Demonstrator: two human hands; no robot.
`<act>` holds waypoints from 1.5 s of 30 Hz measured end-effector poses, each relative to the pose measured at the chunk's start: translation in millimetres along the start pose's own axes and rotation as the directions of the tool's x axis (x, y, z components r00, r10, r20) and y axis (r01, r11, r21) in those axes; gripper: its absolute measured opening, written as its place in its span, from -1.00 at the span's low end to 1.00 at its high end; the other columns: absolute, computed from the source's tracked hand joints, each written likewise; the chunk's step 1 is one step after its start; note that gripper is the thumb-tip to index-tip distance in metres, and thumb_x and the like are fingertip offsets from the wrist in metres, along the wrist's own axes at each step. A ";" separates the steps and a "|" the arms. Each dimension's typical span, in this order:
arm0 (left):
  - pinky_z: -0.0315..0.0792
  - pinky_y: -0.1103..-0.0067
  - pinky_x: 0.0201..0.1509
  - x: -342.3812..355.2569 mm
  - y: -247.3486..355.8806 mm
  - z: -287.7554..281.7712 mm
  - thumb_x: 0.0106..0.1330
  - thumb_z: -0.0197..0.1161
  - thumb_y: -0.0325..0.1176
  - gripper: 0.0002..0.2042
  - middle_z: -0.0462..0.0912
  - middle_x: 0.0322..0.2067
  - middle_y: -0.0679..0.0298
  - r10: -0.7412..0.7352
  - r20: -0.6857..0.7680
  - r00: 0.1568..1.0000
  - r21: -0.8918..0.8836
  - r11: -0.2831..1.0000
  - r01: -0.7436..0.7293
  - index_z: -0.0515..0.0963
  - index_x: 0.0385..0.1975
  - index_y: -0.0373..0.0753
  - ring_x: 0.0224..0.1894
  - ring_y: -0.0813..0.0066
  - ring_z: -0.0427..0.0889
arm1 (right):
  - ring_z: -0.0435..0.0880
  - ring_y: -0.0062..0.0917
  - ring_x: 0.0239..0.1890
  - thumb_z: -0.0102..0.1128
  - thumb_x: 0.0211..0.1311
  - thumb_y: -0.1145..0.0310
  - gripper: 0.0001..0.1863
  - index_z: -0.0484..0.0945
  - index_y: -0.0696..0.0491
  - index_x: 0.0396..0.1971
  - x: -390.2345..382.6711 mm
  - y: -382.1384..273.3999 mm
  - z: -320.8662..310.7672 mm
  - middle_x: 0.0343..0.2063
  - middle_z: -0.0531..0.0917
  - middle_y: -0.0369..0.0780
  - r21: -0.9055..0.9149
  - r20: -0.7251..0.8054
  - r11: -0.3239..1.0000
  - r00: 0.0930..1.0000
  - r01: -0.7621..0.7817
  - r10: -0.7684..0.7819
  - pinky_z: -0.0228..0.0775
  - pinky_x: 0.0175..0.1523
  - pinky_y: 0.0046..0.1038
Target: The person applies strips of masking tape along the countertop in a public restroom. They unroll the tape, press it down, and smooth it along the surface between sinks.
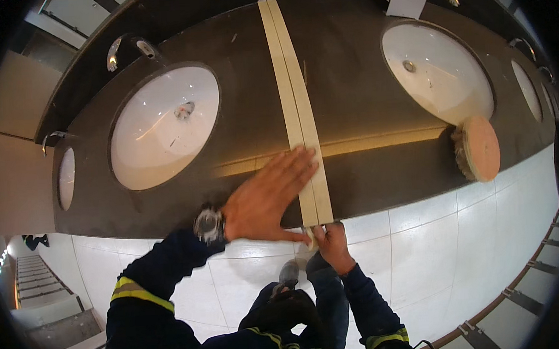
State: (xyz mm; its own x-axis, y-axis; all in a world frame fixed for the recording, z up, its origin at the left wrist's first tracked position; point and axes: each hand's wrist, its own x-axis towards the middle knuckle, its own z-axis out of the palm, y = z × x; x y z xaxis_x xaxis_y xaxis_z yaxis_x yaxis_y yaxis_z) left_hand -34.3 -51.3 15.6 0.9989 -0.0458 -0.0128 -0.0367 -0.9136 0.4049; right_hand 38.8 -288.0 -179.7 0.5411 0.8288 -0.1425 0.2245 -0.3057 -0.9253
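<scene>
Two parallel strips of cream tape (pixel 280 61) run from the back of the dark countertop (pixel 351 95) over to its front edge. My left hand (pixel 265 197), wearing a metal watch, lies with fingers extended, fingertips on the strips near the front. At the edge my right hand (pixel 330 244) grips the end of the tape, where a short piece hangs down. A tan band (pixel 385 140) crosses the counter from side to side under the strips. A round pad (pixel 480 148) with a shaggy rim and pale peach back rests at the right, beside a basin.
Oval white basins (pixel 151 146) (pixel 433 84) are set into the counter, with chrome faucets (pixel 114 57) behind. A white box-like object (pixel 403 0) stands at the back right. Below lies a white tiled floor (pixel 422 243); a railing (pixel 519 276) curves along the lower right.
</scene>
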 end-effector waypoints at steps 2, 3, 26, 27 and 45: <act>-0.05 0.08 0.66 -24.9 19.8 6.7 0.15 0.35 0.45 0.18 0.05 0.58 -0.07 0.020 0.064 0.998 -0.012 1.000 -0.019 0.07 0.57 -0.33 0.63 -0.09 -0.03 | 0.69 0.00 -0.12 0.28 0.36 0.32 -0.75 0.69 0.16 -0.11 4.4 -26.3 1.4 -0.25 0.74 0.01 0.077 -0.099 0.995 0.993 0.069 -0.061 0.51 -0.04 -0.11; -0.05 0.07 0.66 -29.9 26.1 11.5 0.15 0.36 0.45 0.17 0.05 0.58 -0.04 0.063 0.083 0.995 -0.001 0.998 -0.064 0.08 0.56 -0.31 0.63 -0.08 -0.04 | 0.68 -0.01 -0.14 0.28 0.36 0.35 -0.78 0.70 0.17 -0.13 3.9 -32.4 -1.7 -0.26 0.74 0.01 0.058 -0.136 0.996 0.988 0.074 -0.065 0.51 -0.04 -0.11; 0.48 0.38 0.17 24.1 -23.2 7.1 0.59 0.08 -0.09 -0.58 0.66 0.03 0.02 0.296 -0.426 0.855 0.146 0.955 -0.258 0.59 0.15 -0.31 0.05 0.19 0.65 | 0.61 -0.22 0.00 0.36 0.31 0.38 -0.84 0.69 0.17 -0.24 6.6 -18.7 10.2 -0.09 0.63 -0.08 0.082 -0.370 0.777 0.744 0.624 -0.557 0.43 0.09 -0.31; 0.50 0.41 0.12 27.5 -22.4 6.6 0.59 0.09 -0.08 -0.58 0.67 -0.04 0.04 0.315 -0.442 0.840 0.183 0.948 -0.260 0.61 0.11 -0.33 -0.02 0.24 0.67 | 0.61 -0.22 -0.01 0.35 0.32 0.38 -0.83 0.68 0.18 -0.24 7.4 -17.4 12.6 -0.10 0.64 -0.08 0.088 -0.387 0.768 0.732 0.634 -0.560 0.43 0.08 -0.31; 0.56 0.49 -0.21 -33.3 32.9 76.1 0.34 0.46 -0.20 -0.70 0.78 -0.26 0.14 0.363 -0.524 0.771 0.667 0.737 0.106 0.68 -0.05 -0.21 -0.32 0.28 0.74 | 0.62 -0.44 -0.05 0.26 0.43 0.14 -0.66 0.69 0.17 -0.20 13.6 -14.7 25.7 -0.19 0.69 -0.22 0.160 -0.429 0.881 0.835 0.445 -0.344 0.43 0.05 -0.43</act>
State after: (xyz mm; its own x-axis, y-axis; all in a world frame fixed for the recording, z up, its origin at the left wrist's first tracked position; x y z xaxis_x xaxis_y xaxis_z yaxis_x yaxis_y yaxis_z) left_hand -71.0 -110.6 -40.2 0.7724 -0.1554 0.6158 0.0587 -0.9480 -0.3128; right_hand 22.0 -260.2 -177.1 0.7222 0.5966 0.3500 0.3087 0.1748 -0.9350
